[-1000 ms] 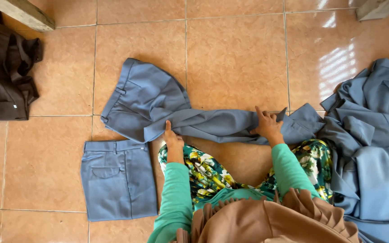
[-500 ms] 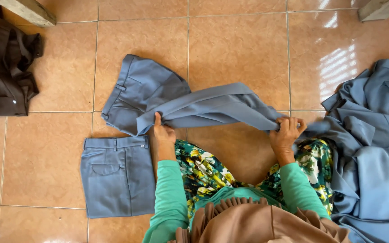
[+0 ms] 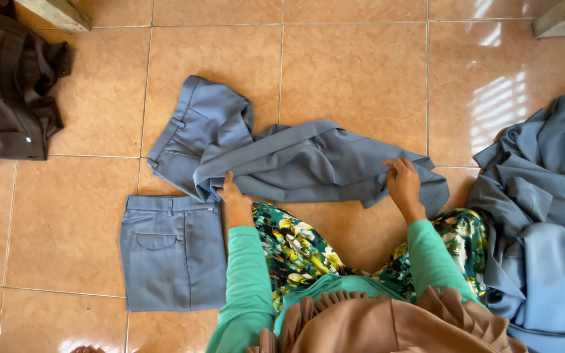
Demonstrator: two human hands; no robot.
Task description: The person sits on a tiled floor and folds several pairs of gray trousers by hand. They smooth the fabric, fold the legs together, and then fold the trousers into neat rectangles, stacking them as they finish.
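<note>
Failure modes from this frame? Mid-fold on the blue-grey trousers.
1. The left hand and right hand pinch only the near edge of the trousers; the legs are skewed, so the fold may come out crooked.
2. The folded pair lies close beside; dragging might disturb it.

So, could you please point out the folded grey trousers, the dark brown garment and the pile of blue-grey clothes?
folded grey trousers (image 3: 172,261), head view, on the flat cloth beneath the back pocket.
dark brown garment (image 3: 9,98), head view, mid-bundle.
pile of blue-grey clothes (image 3: 544,216), head view, on the top layer.
</note>
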